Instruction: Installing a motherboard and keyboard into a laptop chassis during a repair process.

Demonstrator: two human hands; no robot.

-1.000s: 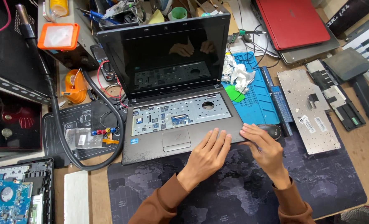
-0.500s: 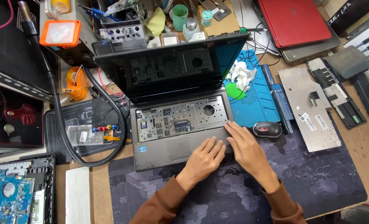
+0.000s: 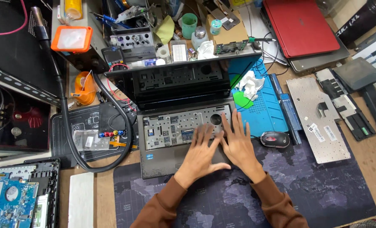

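Right now both hands lie flat, fingers spread and holding nothing, on an open laptop (image 3: pixel 171 162) that sits near the middle of the surface (image 3: pixel 365 156), its front edge on a dark mat with a map pattern (image 3: pixel 323 185). The laptop's keyboard is out, so the bare metal tray (image 3: pixel 166 126) with its cut-outs shows. The left hand (image 3: pixel 200 154) rests on the palm rest with its fingertips reaching onto the tray. The right hand (image 3: pixel 238 143) lies just beside it, touching it at the thumb, with fingers pointing up toward the round hole in the tray's right corner. The dark screen (image 3: pixel 183 82) is tilted well forward over the base. A mouse (image 3: pixel 275 139) sits near the right hand, and a removed keyboard (image 3: pixel 317 118) lies face down farther right. A red laptop (image 3: pixel 300 25) lies closed at the top right.
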